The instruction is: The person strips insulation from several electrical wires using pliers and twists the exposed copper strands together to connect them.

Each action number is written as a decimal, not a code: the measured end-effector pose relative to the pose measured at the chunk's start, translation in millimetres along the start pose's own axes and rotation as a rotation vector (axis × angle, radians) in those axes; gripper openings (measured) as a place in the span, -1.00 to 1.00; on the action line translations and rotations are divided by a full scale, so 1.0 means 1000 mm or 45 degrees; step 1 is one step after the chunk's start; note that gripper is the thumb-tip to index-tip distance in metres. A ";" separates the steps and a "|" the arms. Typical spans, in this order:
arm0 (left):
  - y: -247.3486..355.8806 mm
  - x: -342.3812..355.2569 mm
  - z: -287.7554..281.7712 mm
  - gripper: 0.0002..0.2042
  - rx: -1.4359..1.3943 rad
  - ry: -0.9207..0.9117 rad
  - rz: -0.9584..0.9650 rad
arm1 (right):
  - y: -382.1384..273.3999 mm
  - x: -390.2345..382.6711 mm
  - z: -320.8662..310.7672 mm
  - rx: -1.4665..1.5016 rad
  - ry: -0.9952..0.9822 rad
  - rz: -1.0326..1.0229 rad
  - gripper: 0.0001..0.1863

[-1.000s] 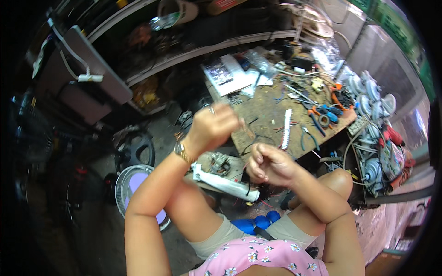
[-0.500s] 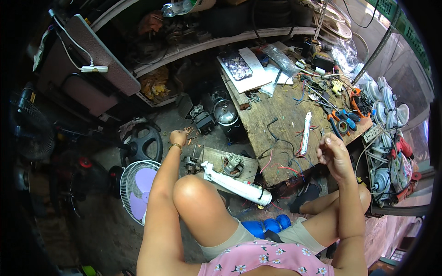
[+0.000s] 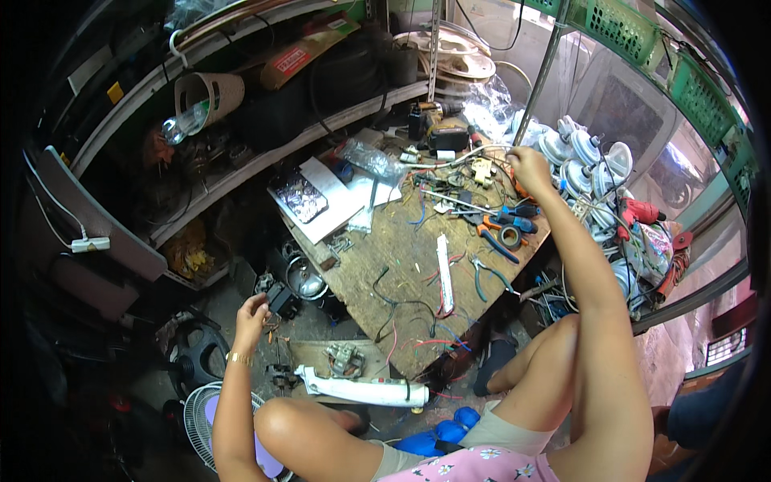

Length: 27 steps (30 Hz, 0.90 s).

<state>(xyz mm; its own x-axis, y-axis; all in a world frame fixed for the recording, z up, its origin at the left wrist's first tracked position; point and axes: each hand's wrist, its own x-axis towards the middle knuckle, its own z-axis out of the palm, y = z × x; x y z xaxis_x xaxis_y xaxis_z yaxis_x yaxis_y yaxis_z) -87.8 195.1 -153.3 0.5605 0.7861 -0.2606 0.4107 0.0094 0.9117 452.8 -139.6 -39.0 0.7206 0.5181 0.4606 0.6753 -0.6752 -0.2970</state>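
Observation:
My left hand (image 3: 250, 313) reaches down to the floor at the left of a wooden work board (image 3: 377, 265). Its fingers are loosely apart beside a small black part (image 3: 282, 300) and hold nothing I can see. My right hand (image 3: 530, 165) is stretched to the board's far right corner, its fingers curled round the end of a thin grey rod (image 3: 474, 154) that lies among tools there. A white tube (image 3: 443, 273) and loose red and black wires (image 3: 401, 309) lie in the middle of the board.
Pliers (image 3: 491, 273), a tape roll (image 3: 508, 237) and screwdrivers crowd the board's right side. White fan motors (image 3: 578, 153) pile up at the right. A long white plastic part (image 3: 361, 391) and a fan grille (image 3: 197, 406) lie near my knee. Cluttered shelves (image 3: 265, 153) run behind.
My left hand has dropped from in front of me to the floor by the black part. My right hand has gone from the board's near edge out to its far right corner.

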 end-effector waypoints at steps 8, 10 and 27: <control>0.050 -0.064 -0.010 -0.70 -0.042 -0.137 0.090 | -0.050 0.029 0.130 -0.551 -0.111 -0.447 -0.82; 0.057 -0.074 -0.008 -0.70 -0.024 -0.167 0.072 | -0.053 0.029 0.137 -0.617 -0.201 -0.506 -0.82; 0.183 -0.091 0.087 -0.72 -0.140 -0.465 0.519 | -0.126 -0.038 -0.060 1.866 -1.054 0.257 -0.76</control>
<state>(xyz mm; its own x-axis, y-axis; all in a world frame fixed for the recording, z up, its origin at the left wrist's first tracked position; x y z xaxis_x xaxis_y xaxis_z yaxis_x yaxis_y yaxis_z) -0.8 71.8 9.8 0.8790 0.4747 0.0447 0.0422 -0.1708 0.9844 330.9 -106.2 31.3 0.3697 0.9268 -0.0665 -0.2057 0.0118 -0.9785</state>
